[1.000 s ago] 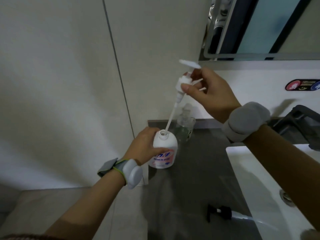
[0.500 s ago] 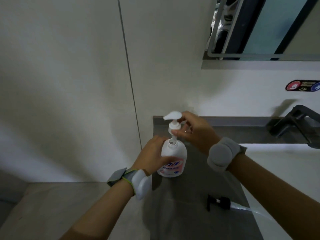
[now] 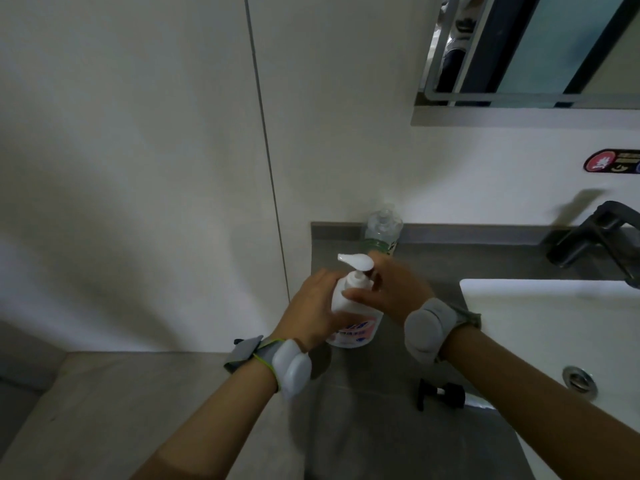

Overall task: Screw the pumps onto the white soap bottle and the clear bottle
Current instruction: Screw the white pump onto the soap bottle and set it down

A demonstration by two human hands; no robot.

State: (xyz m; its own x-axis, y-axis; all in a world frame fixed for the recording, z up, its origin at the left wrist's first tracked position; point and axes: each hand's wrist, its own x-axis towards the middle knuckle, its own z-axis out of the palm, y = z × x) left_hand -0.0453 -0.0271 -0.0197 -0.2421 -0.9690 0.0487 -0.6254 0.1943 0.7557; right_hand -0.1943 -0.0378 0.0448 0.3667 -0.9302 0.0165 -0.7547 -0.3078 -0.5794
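The white soap bottle (image 3: 349,308) with a pink label stands on the grey counter (image 3: 388,427). My left hand (image 3: 313,311) wraps around its body. A white pump (image 3: 356,263) sits in the bottle's neck, nozzle pointing left. My right hand (image 3: 394,289) grips the pump's collar from the right. The clear bottle (image 3: 382,230) stands without a pump against the back wall, just behind my hands. A black pump (image 3: 441,394) with a clear tube lies on the counter in front of my right forearm.
A white sink basin (image 3: 554,327) with a drain fills the right side, and a black faucet (image 3: 595,233) stands behind it. A mirror cabinet (image 3: 526,57) hangs above. The white wall closes off the left side of the counter.
My right hand has lowered the white pump from high above the bottle, feeding its tube down through the neck until the collar sits on it. The clear bottle has come back into sight behind.
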